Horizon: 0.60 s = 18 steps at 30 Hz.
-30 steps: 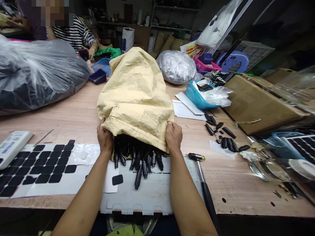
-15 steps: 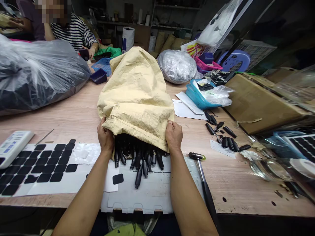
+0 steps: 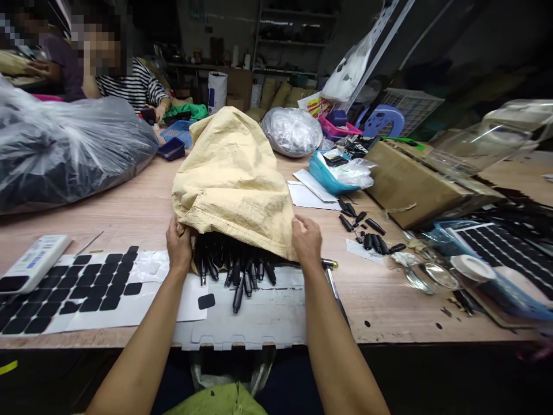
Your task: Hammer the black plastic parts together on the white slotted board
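Observation:
A creased tan woven sack (image 3: 235,178) stands in the middle of the table, its open mouth toward me. My left hand (image 3: 178,245) is closed on the left edge of the mouth. On the right edge, my right hand (image 3: 307,239) pinches the fabric. Several black cylindrical plastic parts (image 3: 237,293) spill from under the rim onto a light grey board (image 3: 250,323); the rest inside are hidden. A small black rounded square (image 3: 206,301) lies on white paper left of them. Beside my right forearm is a hammer (image 3: 334,285), partly covered by the arm.
At left are a sheet of black pads (image 3: 90,282), a white device (image 3: 37,262) and a large filled plastic bag (image 3: 73,150). Loose black parts (image 3: 375,242), a blue basket (image 3: 330,176) and a carton (image 3: 415,184) sit at right. A person in stripes (image 3: 133,86) sits across the table.
The view has tilted up and turned slightly right. Both hands keep hold of the sack's rim, and the right forearm now covers more of the hammer. The black parts lie much as before.

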{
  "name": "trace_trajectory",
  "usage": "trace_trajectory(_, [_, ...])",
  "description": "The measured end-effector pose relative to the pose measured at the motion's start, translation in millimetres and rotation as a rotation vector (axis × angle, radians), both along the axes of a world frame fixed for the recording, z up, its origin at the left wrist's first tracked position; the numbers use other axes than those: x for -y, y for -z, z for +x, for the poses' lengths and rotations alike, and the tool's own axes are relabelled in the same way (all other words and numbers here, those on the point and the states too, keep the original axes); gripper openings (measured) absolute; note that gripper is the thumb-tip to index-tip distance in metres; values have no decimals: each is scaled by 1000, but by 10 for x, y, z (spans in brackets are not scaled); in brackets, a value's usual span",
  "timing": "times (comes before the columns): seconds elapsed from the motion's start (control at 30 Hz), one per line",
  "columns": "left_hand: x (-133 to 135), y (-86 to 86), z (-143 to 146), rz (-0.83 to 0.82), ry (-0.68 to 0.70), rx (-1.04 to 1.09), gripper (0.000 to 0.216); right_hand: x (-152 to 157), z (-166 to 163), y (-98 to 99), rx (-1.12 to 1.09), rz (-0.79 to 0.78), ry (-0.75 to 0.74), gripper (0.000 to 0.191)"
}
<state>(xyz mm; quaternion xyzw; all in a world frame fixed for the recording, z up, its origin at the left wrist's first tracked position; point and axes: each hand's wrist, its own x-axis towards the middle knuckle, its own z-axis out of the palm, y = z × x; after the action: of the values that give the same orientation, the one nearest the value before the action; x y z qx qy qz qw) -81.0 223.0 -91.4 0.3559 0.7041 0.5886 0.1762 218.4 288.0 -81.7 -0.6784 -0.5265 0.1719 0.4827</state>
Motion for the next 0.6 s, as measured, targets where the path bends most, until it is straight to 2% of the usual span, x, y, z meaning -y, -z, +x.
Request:
trace_trajectory(0.07, [291, -103, 64, -57, -93, -16, 56, 329, 268, -111, 30, 45, 35, 42])
trace_trajectory(0.13, [629, -166, 205, -14, -77, -178, 40, 724, 557, -132, 167, -19, 105, 45])
trace_trajectory(0.2, [925, -166, 408, -44, 110, -332, 23, 1123, 792, -63, 239, -227, 159, 49])
trace_trajectory(0.27, [1113, -110, 626, -110, 343, -444, 16, 1476, 916, 51, 279, -412, 151, 54])
trace_trajectory(0.33, [1186, -29, 808, -184, 436, -571, 22, 1750, 928, 155, 352, -480, 169, 56])
trace_trajectory(0.43, [1180, 75, 935, -245, 455, -708, 24, 1982, 846, 227, 447, -443, 139, 55])
trace_trajectory(0.53, [1191, 117, 897, -248, 493, -733, 15, 2029, 823, 211, 473, -412, 140, 48])
trace_trajectory(0.6, [1238, 116, 827, -235, 531, -707, 11, 2009, 871, 183, 425, -447, 131, 39])
